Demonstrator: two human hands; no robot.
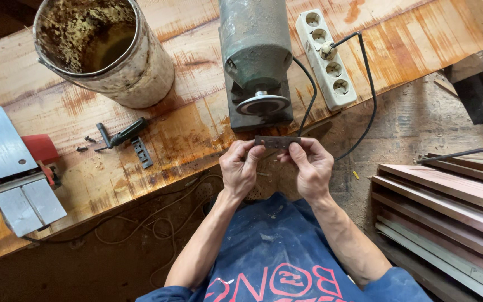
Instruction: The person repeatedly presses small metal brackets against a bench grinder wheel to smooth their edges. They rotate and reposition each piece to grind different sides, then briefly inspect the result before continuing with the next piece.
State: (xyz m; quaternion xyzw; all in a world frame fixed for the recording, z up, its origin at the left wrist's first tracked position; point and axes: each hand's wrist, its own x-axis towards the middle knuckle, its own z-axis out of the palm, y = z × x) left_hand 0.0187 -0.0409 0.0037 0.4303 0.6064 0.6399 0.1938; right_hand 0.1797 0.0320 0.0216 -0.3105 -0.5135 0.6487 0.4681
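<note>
Both hands hold a thin, flat metal blade (276, 142) with small holes, kept level just below the round grinding wheel (262, 104) of a green bench grinder (255, 53). My left hand (240, 168) pinches the blade's left end. My right hand (310, 166) pinches its right end. The blade is close to the wheel; whether they touch I cannot tell.
A stained wooden bench (191, 126) carries a rusty bucket (104, 50), a white power strip (327, 59) with a black cable, an electric planer (9, 170), a small wrench (119, 135) and loose metal parts. Stacked wooden boards (448, 218) lie at the right.
</note>
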